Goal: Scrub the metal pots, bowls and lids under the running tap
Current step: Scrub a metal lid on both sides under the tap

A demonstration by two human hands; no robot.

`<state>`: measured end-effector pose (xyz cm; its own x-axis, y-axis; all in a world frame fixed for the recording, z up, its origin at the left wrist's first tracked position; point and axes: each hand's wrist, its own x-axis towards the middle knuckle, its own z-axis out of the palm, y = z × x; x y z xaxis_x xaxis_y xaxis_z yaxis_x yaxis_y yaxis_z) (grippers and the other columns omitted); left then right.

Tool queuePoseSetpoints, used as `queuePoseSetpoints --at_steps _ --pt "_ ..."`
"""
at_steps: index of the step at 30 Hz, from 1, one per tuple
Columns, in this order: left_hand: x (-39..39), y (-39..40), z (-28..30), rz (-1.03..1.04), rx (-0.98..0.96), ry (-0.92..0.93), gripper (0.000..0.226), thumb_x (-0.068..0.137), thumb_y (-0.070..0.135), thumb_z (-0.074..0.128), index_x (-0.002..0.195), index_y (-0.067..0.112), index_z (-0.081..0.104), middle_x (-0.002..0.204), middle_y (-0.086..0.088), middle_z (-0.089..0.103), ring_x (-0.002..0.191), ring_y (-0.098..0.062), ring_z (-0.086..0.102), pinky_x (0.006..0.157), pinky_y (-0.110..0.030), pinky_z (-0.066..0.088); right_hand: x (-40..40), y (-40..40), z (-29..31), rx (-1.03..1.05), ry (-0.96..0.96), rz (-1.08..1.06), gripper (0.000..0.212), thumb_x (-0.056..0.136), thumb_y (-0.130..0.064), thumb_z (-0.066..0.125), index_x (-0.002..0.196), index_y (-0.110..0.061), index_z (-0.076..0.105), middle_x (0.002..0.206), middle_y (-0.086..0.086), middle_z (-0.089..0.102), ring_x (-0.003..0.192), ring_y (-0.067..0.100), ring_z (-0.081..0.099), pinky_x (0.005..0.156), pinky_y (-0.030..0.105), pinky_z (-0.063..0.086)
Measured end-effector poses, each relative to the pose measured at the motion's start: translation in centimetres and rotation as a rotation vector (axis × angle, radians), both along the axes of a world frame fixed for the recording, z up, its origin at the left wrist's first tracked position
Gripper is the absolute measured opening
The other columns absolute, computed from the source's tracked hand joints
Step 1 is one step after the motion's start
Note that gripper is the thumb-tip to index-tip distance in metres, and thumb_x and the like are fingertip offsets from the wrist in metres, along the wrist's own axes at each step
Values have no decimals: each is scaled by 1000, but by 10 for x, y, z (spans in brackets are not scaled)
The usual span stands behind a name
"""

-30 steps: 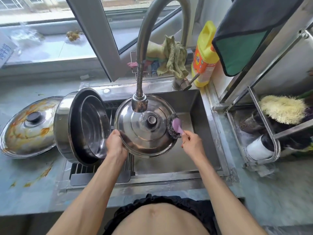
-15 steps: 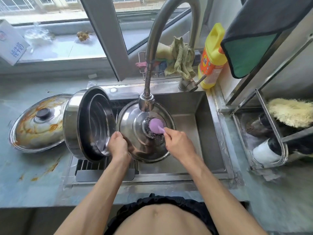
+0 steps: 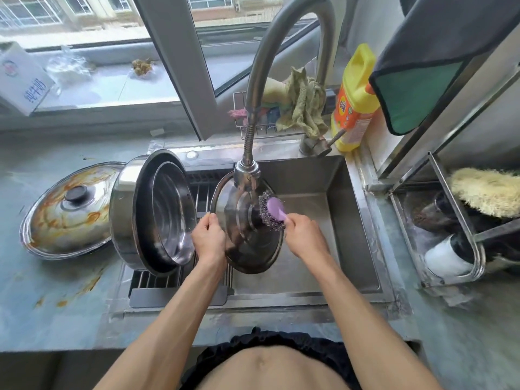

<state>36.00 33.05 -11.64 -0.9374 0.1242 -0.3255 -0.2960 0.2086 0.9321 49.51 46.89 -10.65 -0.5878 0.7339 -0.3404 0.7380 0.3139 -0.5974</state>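
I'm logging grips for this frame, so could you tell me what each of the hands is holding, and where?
The left hand grips the lid by its left rim. The right hand holds the scrubber by its purple handle.

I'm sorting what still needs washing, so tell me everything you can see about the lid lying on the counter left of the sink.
The lid on the counter is a round, shallow dome of shiny metal with a dark knob at its centre. It lies knob up and flat on the grey-blue worktop. Orange-brown greasy streaks smear its top, thickest near the rim. Its right edge runs behind the big pot tipped on its side. Neither hand touches it.
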Motion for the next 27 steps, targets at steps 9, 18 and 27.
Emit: queuePoseSetpoints --at_steps 9,18,27 --pt "9 25 5 -422 41 -205 25 106 12 52 95 12 74 76 4 75 75 -15 66 67 -25 54 33 34 17 -394 208 -503 36 93 -33 61 66 -13 48 59 7 45 41 17 34 39 21 26" --pt "50 32 16 -867 -34 458 30 97 13 58 120 19 77 91 3 70 89 -4 64 86 -19 47 48 59 42 -634 351 -820 65 70 -68 74 115 -21 66 94 15 75 31 7 28 33 17 34" --pt "70 28 -12 -960 -7 787 28 94 23 65 120 22 76 108 6 68 101 -12 58 92 -33 49 55 58 48 -426 360 -950 29 69 -11 69 97 -5 64 48 1 53 32 15 44 47 27 47"
